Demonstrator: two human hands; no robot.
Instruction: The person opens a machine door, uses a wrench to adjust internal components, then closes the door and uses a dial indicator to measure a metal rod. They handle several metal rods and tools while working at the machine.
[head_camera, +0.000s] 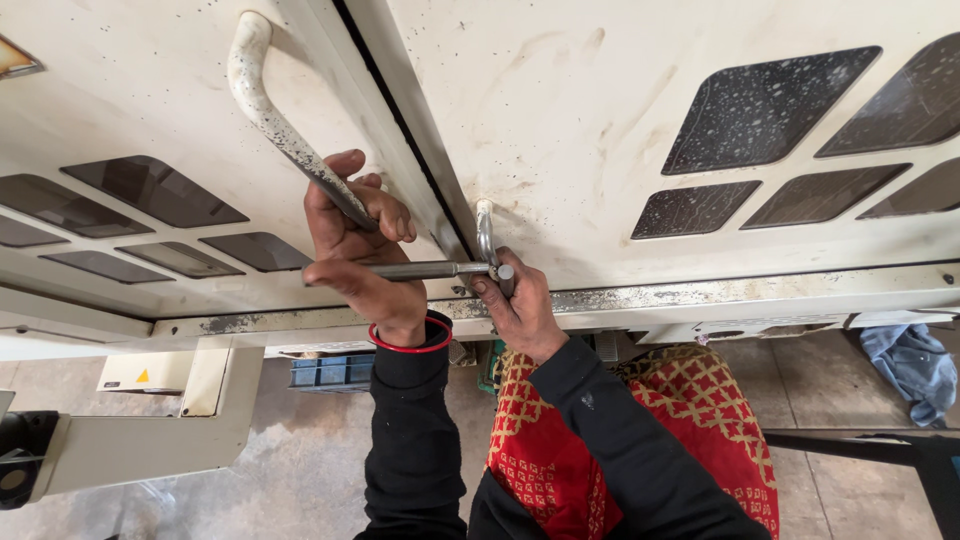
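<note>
A cream machine cabinet (560, 110) with dark diamond-shaped windows fills the upper view. My left hand (358, 250) grips the lower end of a curved, worn white door handle (262, 105) and also holds the shaft of a metal T-shaped wrench (420, 270). My right hand (515, 305) is closed around the wrench's head end (487, 240), which sits at the cabinet's lower edge beside the dark seam between two panels. A red band circles my left wrist.
A rusty bottom rail (700, 295) runs along the cabinet. Below lie a concrete floor, a red and gold patterned cloth (690, 400), a blue crate (330, 372), a blue rag (915, 365) at right, and a cream machine arm (130, 440) at left.
</note>
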